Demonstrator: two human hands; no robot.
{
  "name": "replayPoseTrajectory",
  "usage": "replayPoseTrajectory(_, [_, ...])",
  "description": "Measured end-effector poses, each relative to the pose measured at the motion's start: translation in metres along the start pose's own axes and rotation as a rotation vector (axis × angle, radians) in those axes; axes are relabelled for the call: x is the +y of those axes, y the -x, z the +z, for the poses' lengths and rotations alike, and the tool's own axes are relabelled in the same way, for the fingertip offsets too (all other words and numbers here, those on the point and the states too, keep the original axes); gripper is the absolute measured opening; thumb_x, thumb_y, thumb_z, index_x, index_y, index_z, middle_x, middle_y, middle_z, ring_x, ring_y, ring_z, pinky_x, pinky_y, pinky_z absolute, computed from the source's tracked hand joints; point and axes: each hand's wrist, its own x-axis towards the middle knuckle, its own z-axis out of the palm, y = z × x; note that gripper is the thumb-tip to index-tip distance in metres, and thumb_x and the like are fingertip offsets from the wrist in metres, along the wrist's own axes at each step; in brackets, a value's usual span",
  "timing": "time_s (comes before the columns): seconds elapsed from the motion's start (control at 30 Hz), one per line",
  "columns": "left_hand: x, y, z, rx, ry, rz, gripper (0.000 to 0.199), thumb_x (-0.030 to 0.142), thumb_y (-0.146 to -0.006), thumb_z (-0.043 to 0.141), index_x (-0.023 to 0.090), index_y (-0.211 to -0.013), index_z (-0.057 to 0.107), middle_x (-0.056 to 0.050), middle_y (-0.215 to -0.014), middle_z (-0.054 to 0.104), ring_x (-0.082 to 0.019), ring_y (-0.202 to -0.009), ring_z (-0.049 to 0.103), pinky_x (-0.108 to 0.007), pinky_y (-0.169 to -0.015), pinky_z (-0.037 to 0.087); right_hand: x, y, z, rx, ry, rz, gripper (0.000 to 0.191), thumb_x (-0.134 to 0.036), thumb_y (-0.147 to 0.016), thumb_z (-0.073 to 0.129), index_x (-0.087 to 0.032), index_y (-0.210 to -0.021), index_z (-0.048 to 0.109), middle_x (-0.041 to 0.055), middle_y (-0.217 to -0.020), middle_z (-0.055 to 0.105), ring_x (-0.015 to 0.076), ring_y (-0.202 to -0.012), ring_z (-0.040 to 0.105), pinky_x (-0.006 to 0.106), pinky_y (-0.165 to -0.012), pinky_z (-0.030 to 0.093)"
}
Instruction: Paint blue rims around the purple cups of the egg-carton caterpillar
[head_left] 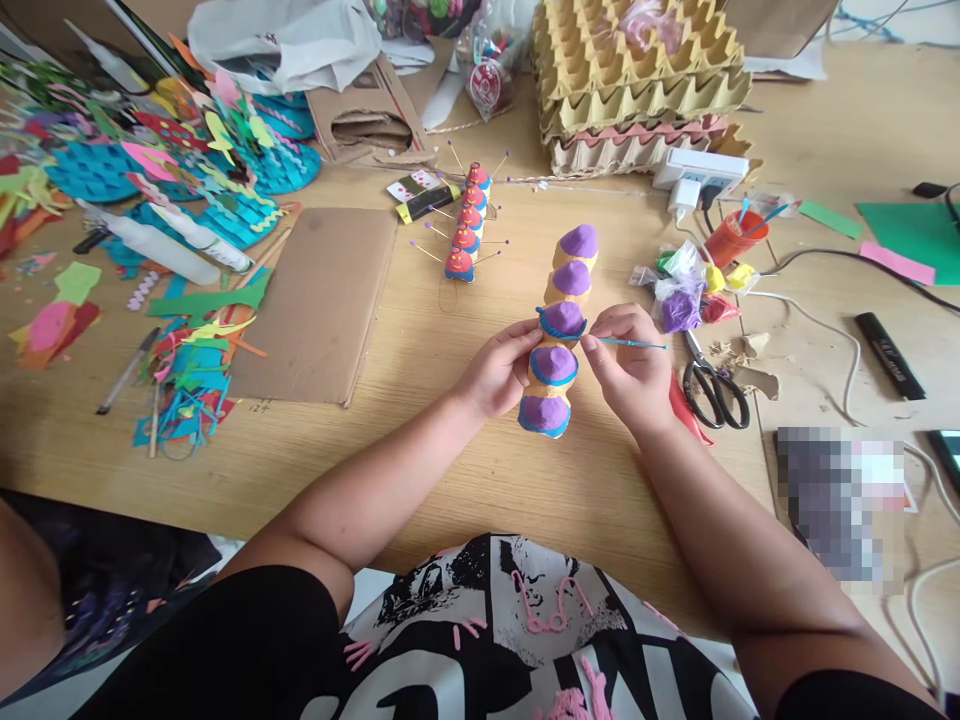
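Observation:
A strip of egg-carton cups [555, 364] with purple tops stands above the table between my hands. Blue bands edge the two cups nearest me, and a blue strip curves round the middle one. My left hand [500, 368] pinches the strip's left side near the middle cup. On the right, my right hand [628, 368] holds a thin blue stick [634, 344] between thumb and fingers, at the middle cup's right edge. Farther off lies a finished-looking red and blue cup strip [466, 225] with pins sticking out of its sides.
Cardboard [315, 300] and paper scraps [199, 370] lie left. Egg trays [637, 80] are stacked at the back. Bagged clay [681, 300], an orange cup [735, 238] and black-handled scissors [716, 393] sit right. Another person's arm [26, 600] shows lower left.

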Motion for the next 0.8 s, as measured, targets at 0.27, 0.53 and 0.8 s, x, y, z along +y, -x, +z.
replayPoseTrajectory(0.27, [0.003, 0.0016, 0.0047, 0.004, 0.041, -0.017, 0.016, 0.032, -0.09, 0.079, 0.02, -0.1, 0.082, -0.005, -0.096, 0.083, -0.016, -0.078, 0.073, -0.03, -0.075, 0.059, -0.0037, -0.0034, -0.0007, 0.015, 0.068, -0.08, 0.019, -0.037, -0.1, 0.074, -0.026, -0.087, 0.064, 0.0015, -0.086, 0.07, 0.0195, -0.085, 0.069, 0.041, -0.08, 0.056])
replayPoseTrajectory(0.53, [0.0027, 0.0028, 0.0022, -0.013, -0.018, -0.002, 0.017, 0.035, -0.092, 0.076, 0.024, -0.102, 0.084, -0.004, -0.101, 0.083, -0.017, -0.083, 0.074, -0.03, -0.078, 0.057, -0.0016, -0.0043, -0.0006, 0.021, 0.092, -0.095, 0.02, -0.039, -0.1, 0.074, -0.028, -0.087, 0.064, 0.0024, -0.085, 0.071, 0.0214, -0.082, 0.069, 0.043, -0.078, 0.057])
replayPoseTrajectory(0.8, [0.0035, 0.0027, 0.0018, 0.022, -0.083, -0.005, 0.019, 0.04, -0.091, 0.077, 0.025, -0.1, 0.084, -0.005, -0.101, 0.082, -0.018, -0.083, 0.073, -0.031, -0.077, 0.055, -0.003, -0.0043, -0.0007, 0.035, 0.159, -0.149, 0.017, -0.033, -0.1, 0.073, -0.029, -0.088, 0.062, 0.0024, -0.086, 0.071, 0.0224, -0.083, 0.07, 0.044, -0.078, 0.058])
